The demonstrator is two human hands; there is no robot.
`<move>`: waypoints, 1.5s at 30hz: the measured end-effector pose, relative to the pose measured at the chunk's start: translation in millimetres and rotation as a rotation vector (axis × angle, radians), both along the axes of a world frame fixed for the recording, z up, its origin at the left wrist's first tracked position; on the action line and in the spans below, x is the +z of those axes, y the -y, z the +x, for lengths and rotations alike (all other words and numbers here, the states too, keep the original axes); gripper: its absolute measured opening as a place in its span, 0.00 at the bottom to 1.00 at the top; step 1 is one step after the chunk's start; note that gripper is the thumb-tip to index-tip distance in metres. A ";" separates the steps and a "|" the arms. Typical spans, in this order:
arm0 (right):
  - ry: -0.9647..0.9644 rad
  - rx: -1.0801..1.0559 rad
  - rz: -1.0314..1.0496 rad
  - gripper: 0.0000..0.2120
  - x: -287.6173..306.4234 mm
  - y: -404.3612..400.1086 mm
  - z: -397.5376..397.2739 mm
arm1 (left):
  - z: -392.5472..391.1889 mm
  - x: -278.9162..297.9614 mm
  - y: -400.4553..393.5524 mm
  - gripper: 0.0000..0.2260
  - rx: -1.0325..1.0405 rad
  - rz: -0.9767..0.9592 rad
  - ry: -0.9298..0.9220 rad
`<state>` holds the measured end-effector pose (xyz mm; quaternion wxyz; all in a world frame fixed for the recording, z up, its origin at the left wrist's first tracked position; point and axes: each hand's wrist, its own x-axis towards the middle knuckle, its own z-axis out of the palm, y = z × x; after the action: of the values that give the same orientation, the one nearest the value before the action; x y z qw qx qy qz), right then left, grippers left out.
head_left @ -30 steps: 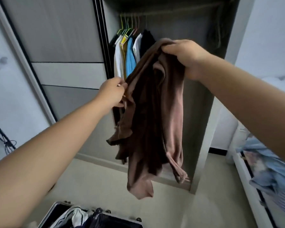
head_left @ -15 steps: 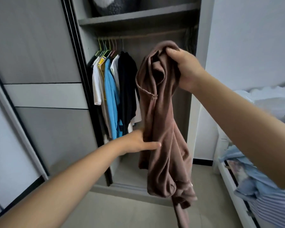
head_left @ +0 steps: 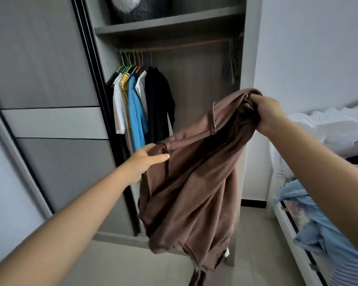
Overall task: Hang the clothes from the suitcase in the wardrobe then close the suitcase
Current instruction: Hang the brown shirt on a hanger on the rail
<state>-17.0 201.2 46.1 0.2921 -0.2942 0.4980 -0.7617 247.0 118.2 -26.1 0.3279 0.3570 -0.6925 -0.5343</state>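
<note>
**Brown garment held up in front of the open wardrobe**

The suitcase is out of view. The lower end of the brown garment (head_left: 194, 182) runs off the bottom edge at about 6 o'clock, so its full length cannot be told, and its folds hide what kind of garment it is. The bunch of empty hangers (head_left: 232, 60) at the rail's 1 o'clock end is dim and hard to make out. A dark fluffy item (head_left: 132, 7) on the top shelf is cut off by the upper edge.

The right hand (head_left: 267, 114), at 2 o'clock, has its fingers curled tight round a gathered bunch of the garment's upper edge; the fingertips are buried in cloth. The left hand (head_left: 145, 159), near centre at 9 o'clock from the garment, pinches a hem between thumb and curled fingers. The cloth stretches between both hands and hangs down before the wardrobe (head_left: 174, 23).

Behind, at 11 o'clock, white, yellow, blue and black hung shirts (head_left: 141, 112) crowd the rail's left end. A bed (head_left: 287, 223) with light blue clothes (head_left: 318, 230) lies at 4 o'clock.
</note>
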 end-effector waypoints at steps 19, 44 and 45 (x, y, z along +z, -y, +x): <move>-0.611 0.584 0.229 0.10 -77.8 27.2 109.5 | -9.5 35.7 -19.2 0.10 0.238 -0.275 0.103; -1.231 0.382 0.198 0.21 -59.8 12.5 9.3 | -58.3 41.8 10.2 0.10 0.278 0.264 0.018; -1.384 0.420 0.206 0.26 -59.4 13.5 2.7 | -65.2 48.9 13.5 0.10 0.245 0.211 0.068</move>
<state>-14.3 187.7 -13.3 0.0766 -0.7687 0.5708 -0.2784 181.8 104.7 22.8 0.3276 0.4890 -0.5944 -0.5480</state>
